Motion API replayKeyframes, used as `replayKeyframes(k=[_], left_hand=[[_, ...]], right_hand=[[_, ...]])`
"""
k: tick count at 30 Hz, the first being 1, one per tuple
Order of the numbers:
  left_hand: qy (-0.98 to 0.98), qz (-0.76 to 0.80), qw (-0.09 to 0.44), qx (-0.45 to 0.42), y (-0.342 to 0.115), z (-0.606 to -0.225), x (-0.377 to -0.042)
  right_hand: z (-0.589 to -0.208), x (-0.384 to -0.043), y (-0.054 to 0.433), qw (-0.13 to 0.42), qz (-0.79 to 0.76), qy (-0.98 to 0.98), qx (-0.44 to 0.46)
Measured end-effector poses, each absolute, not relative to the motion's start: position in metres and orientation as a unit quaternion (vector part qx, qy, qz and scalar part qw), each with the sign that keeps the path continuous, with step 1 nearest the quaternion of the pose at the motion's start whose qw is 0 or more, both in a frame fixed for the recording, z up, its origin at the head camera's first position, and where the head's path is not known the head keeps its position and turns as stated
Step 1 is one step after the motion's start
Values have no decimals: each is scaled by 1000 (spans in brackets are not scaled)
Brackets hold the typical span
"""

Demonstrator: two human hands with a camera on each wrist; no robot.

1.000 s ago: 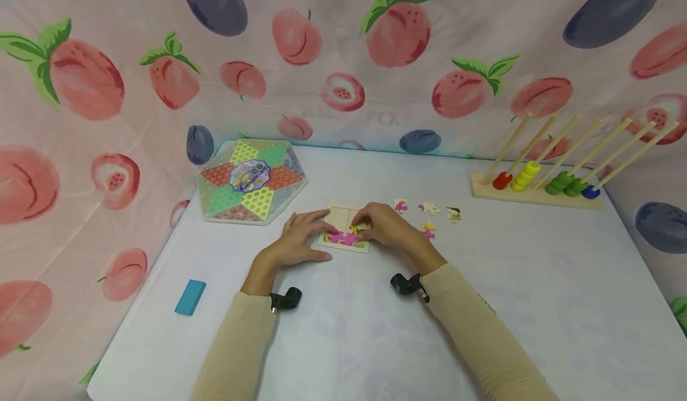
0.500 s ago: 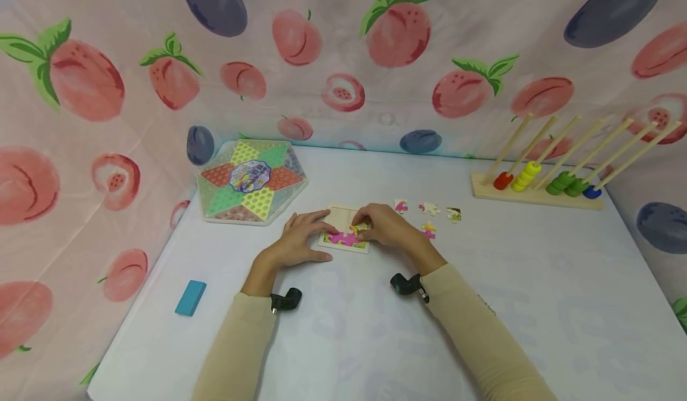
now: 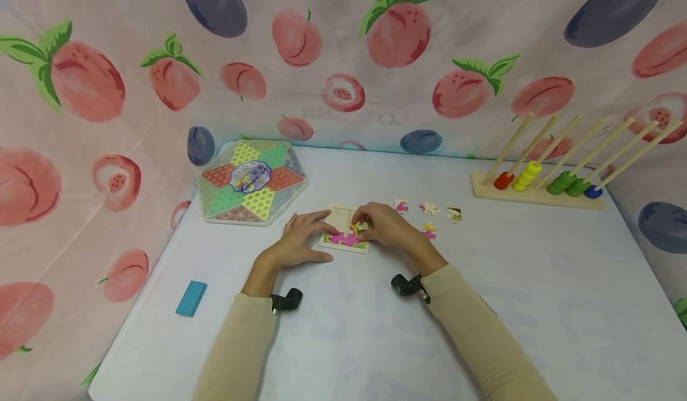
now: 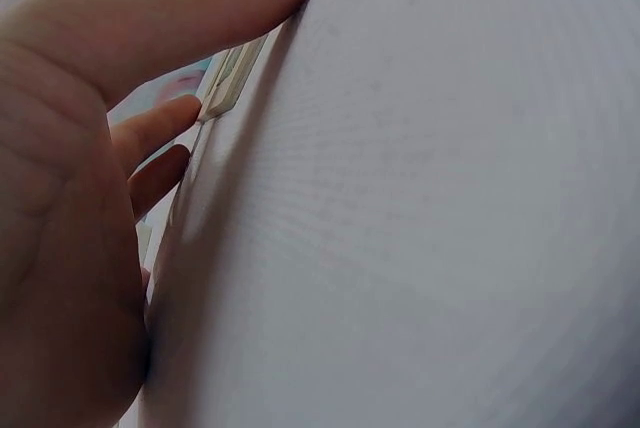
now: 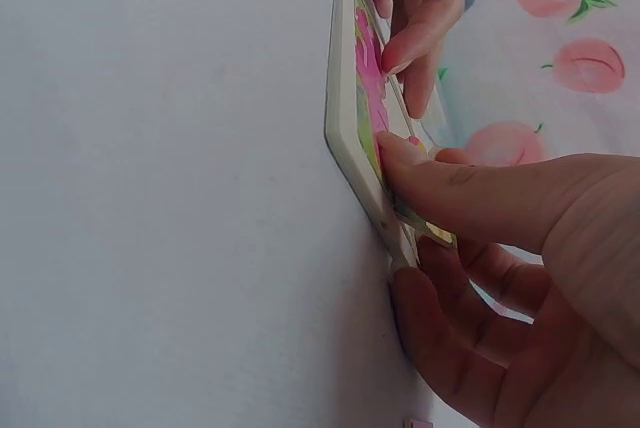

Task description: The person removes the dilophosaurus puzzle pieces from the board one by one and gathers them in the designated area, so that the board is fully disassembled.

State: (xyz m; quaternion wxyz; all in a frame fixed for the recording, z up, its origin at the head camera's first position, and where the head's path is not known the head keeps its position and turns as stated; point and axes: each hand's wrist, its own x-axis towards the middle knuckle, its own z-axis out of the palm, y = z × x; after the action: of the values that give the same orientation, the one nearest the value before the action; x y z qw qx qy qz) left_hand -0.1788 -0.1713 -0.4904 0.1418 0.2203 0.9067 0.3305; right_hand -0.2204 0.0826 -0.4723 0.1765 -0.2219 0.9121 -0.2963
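Observation:
A small wooden jigsaw tray (image 3: pixel 339 216) lies mid-table, its near rows filled with pink and green pieces (image 3: pixel 343 240) and bare wood showing at the far left. My left hand (image 3: pixel 302 240) lies along the tray's left side with fingers spread; its index fingertip touches the pink pieces, while the thumb points along the near side. At the tray's right side, my right hand (image 3: pixel 385 225) pinches a yellow and green jigsaw piece (image 5: pixel 440 232) between thumb and fingers. In the right wrist view that piece is tilted over the tray's edge, partly hidden by the thumb.
Several loose jigsaw pieces (image 3: pixel 429 209) lie right of the tray. Farther right stands a wooden peg rack (image 3: pixel 537 196) with coloured beads. A hexagonal Chinese checkers board (image 3: pixel 279 201) sits at the back left, and a blue block (image 3: pixel 191 298) at the front left. Fruit-print cloth (image 3: pixel 343 43) hangs behind.
The jigsaw piece in my right hand has turned slightly at the tray's right side. My left hand has stayed in place.

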Motion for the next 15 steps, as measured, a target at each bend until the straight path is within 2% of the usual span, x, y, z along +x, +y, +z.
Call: replayKeyframes(k=[15], left_hand=[[907,330,147,216,-171,-491,-179]], right_hand=[[-466,-222,81,171,-301,904,-252]])
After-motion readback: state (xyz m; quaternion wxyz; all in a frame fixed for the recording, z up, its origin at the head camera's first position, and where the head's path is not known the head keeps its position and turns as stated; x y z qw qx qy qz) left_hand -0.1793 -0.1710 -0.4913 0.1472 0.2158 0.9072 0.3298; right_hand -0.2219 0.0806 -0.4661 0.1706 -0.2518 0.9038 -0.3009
